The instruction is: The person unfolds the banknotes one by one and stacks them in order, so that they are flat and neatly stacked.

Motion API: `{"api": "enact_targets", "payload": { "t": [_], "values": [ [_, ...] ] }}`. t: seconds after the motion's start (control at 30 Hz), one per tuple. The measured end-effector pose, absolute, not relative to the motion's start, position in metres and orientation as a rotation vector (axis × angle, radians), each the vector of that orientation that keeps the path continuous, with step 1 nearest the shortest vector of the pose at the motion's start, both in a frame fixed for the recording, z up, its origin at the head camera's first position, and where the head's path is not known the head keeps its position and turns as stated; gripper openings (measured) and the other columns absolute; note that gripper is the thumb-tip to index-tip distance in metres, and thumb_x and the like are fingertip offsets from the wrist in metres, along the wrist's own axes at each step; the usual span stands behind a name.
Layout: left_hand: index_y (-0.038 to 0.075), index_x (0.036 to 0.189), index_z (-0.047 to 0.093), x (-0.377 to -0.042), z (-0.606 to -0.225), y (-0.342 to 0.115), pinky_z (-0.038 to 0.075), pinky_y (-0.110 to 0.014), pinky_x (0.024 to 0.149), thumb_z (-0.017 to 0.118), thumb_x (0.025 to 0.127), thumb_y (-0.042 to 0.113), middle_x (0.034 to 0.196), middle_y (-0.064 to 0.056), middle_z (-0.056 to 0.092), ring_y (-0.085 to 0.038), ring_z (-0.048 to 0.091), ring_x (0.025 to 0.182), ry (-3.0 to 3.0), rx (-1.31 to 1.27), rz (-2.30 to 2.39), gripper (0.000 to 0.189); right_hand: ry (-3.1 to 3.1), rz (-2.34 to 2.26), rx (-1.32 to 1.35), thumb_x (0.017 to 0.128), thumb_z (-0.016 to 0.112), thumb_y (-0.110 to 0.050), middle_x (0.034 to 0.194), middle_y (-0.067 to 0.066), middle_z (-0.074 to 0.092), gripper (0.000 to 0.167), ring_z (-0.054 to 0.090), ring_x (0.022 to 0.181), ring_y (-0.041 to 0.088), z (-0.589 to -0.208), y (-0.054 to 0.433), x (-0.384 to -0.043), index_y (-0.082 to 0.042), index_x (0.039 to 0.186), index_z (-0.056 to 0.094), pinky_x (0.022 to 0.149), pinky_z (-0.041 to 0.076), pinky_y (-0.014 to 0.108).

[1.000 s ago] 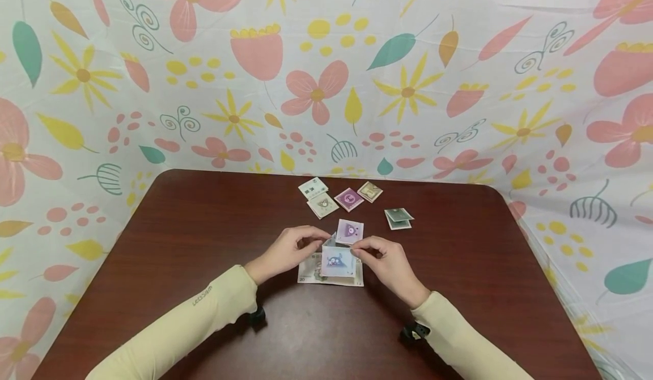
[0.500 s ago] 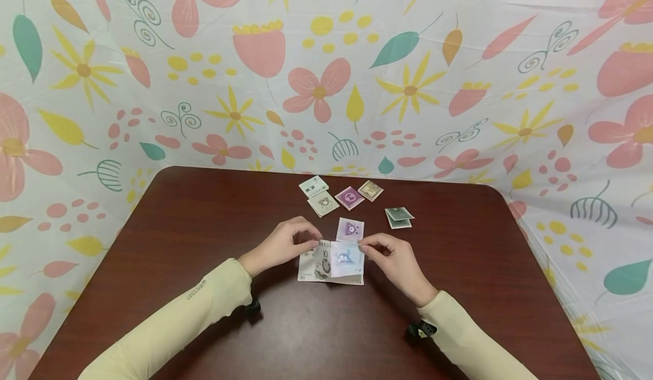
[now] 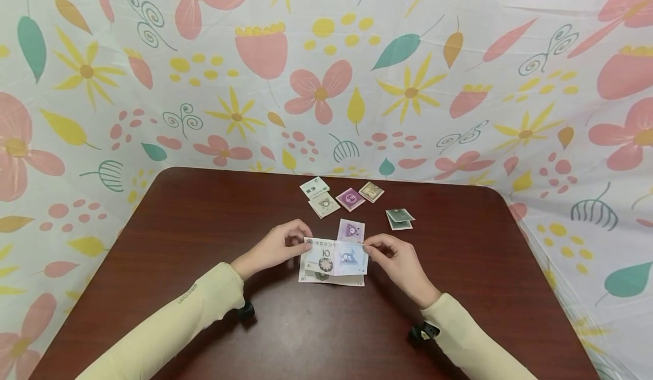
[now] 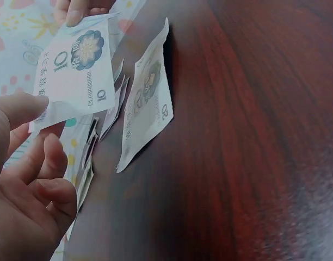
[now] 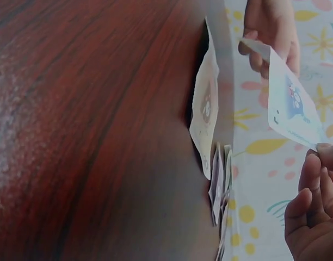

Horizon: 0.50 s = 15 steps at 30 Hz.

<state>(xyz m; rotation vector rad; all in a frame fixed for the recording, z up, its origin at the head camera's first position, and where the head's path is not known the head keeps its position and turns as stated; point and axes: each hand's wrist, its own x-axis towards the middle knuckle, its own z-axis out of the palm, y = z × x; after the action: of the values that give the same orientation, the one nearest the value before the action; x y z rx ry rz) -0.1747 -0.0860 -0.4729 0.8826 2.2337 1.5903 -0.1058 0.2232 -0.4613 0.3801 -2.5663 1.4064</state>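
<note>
Both hands hold a creased play banknote (image 3: pixel 326 255) marked 10, spread out with a grey printed half on the left and a blue creature on the right. My left hand (image 3: pixel 279 248) pinches its upper left corner between thumb and fingers. The upper right corner is pinched by my right hand (image 3: pixel 398 262). Beneath it, flat on the table, lies a banknote (image 4: pixel 147 103) marked 20, partly covered in the head view. Just behind, a folded purple note (image 3: pixel 352 229) shows a creature; its lower edge is hidden by the held note.
Farther back on the brown table (image 3: pixel 214 210) lie a pale folded note (image 3: pixel 323 203), a magenta note (image 3: pixel 350 199) and a tan note (image 3: pixel 370 191). A dark green folded note (image 3: pixel 399 219) stands half-opened to the right. A flower-patterned cloth (image 3: pixel 316 39) hangs behind.
The 10 note has gone from folded to spread out. My left hand has moved left with its corner, and my right hand has shifted slightly right.
</note>
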Motion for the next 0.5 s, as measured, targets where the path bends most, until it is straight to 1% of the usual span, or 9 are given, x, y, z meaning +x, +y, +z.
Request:
{"api": "enact_targets", "payload": {
  "t": [0.1, 0.17, 0.27, 0.37, 0.43, 0.5],
  "values": [
    [0.0, 0.115, 0.061, -0.1729, -0.4754, -0.0883, 0.053, -0.042, 0.05, 0.07, 0.098, 0.001, 0.092, -0.016, 0.075, -0.047, 0.058, 0.054, 2.159, 0.84, 1.64, 0.019, -2.576, 1.41, 0.371, 0.095, 0.076, -0.008, 0.09, -0.003, 0.076, 0.009, 0.062, 0.074, 0.008, -0.4611, 0.2234, -0.1053, -0.013, 0.103, 0.078, 0.067, 0.052, 0.027],
    [-0.001, 0.119, 0.059, -0.1716, -0.4763, -0.09, 0.053, -0.046, 0.049, 0.069, 0.098, 0.001, 0.093, -0.019, 0.075, -0.049, 0.056, 0.054, 2.155, 0.814, 1.658, 0.024, -2.576, 1.412, 0.371, 0.095, 0.076, -0.008, 0.09, -0.003, 0.075, 0.009, 0.062, 0.074, 0.009, -0.4608, 0.2232, -0.1053, -0.013, 0.103, 0.077, 0.067, 0.053, 0.028],
    [-0.001, 0.12, 0.055, -0.1703, -0.4777, -0.0908, 0.052, -0.045, 0.048, 0.07, 0.097, 0.002, 0.091, -0.017, 0.075, -0.048, 0.057, 0.056, 2.194, 0.753, 1.674, 0.028, -2.561, 1.396, 0.365, 0.095, 0.077, -0.007, 0.087, -0.003, 0.074, 0.01, 0.061, 0.073, 0.008, -0.4612, 0.2222, -0.1057, -0.013, 0.103, 0.076, 0.066, 0.052, 0.026],
    [0.002, 0.113, 0.052, -0.1699, -0.4785, -0.0894, 0.051, -0.041, 0.046, 0.071, 0.097, 0.003, 0.086, -0.013, 0.075, -0.045, 0.056, 0.056, 2.253, 0.692, 1.723, 0.025, -2.513, 1.405, 0.358, 0.093, 0.078, -0.004, 0.085, 0.0, 0.074, 0.015, 0.059, 0.071, 0.007, -0.4638, 0.2199, -0.1071, -0.009, 0.105, 0.073, 0.064, 0.05, 0.025],
    [0.004, 0.108, 0.053, -0.1689, -0.4776, -0.0878, 0.05, -0.038, 0.045, 0.071, 0.097, 0.002, 0.084, -0.01, 0.074, -0.044, 0.055, 0.056, 2.291, 0.666, 1.756, 0.021, -2.483, 1.414, 0.355, 0.091, 0.079, -0.001, 0.083, 0.003, 0.074, 0.02, 0.058, 0.068, 0.007, -0.466, 0.2178, -0.108, -0.007, 0.107, 0.069, 0.062, 0.048, 0.024],
    [0.006, 0.105, 0.057, -0.1673, -0.477, -0.0867, 0.048, -0.033, 0.046, 0.07, 0.097, 0.002, 0.081, -0.007, 0.072, -0.039, 0.054, 0.055, 2.336, 0.655, 1.766, 0.016, -2.456, 1.434, 0.367, 0.09, 0.079, 0.001, 0.082, 0.005, 0.074, 0.024, 0.057, 0.067, 0.007, -0.4676, 0.216, -0.1083, -0.005, 0.109, 0.064, 0.06, 0.047, 0.024]
  ]
}}
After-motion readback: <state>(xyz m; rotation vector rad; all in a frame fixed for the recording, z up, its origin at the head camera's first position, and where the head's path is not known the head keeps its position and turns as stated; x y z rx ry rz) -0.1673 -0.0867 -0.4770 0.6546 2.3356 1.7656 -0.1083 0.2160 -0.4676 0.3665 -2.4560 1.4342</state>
